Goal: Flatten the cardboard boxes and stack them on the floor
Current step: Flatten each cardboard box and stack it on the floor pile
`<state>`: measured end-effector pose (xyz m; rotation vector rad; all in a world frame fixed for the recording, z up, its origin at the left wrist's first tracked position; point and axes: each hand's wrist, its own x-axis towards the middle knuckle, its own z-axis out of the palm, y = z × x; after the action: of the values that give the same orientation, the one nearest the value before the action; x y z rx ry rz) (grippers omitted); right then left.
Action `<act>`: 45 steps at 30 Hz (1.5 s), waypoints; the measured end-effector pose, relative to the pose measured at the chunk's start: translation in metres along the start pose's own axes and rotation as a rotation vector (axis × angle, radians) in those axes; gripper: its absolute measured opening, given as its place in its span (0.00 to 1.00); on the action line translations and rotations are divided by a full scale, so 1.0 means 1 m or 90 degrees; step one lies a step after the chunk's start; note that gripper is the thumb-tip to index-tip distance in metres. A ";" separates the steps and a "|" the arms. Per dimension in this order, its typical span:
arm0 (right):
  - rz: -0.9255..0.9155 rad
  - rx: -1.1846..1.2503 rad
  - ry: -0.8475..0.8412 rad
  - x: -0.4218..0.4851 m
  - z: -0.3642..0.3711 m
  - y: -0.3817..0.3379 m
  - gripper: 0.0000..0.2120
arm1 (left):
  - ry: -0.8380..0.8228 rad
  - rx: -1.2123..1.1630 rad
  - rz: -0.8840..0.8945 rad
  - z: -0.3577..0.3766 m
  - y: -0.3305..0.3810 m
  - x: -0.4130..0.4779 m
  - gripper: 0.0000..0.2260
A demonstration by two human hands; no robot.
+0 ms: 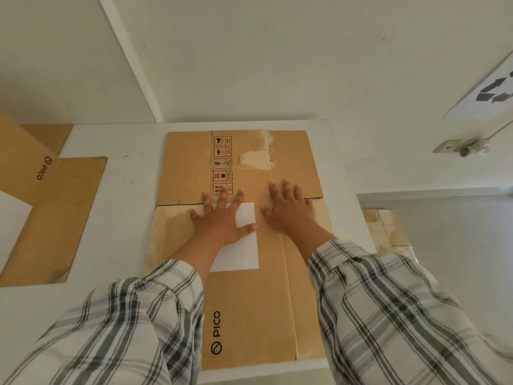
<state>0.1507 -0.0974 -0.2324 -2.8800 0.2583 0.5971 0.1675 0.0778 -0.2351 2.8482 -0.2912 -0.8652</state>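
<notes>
Both my hands lie flat, fingers straight and spread, pressing down and gripping nothing. My left hand [222,218] covers part of a plain white label [245,251], a smooth rectangle with no print that I can read. My right hand [288,209] rests just beside it at three o'clock, on bare board. Under them the flattened box [249,315] lies on the white table [125,190]. It is brown corrugated cardboard with long fold creases, and "PICO" with a round logo is printed in black near its six o'clock end. At twelve o'clock from my fingers runs a column of black handling symbols [222,165]; their small text is too fine to read. Beside them is a pale torn patch [255,159] where the surface paper is stripped. At nine o'clock a second box [55,204], also marked "PICO", lies on the same table. At three o'clock, beyond the table edge, more cardboard [385,232] sits lower down on the grey floor. At two o'clock the wall carries a white sign [494,90] with grey recycling arrows.
</notes>
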 end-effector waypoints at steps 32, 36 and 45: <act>0.399 0.290 0.036 -0.207 0.054 0.044 0.49 | 0.056 -0.227 -0.295 0.068 -0.079 -0.167 0.61; 0.417 0.395 -0.025 -0.209 0.046 0.060 0.39 | 0.103 -0.362 -0.335 0.056 -0.087 -0.169 0.59; 0.315 0.371 0.058 -0.255 0.029 0.100 0.19 | 0.238 -0.496 -0.350 0.077 -0.032 -0.213 0.20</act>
<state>-0.1115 -0.1541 -0.1692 -2.2736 0.9933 0.3725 -0.0448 0.1503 -0.1914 2.2598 0.7375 -0.3544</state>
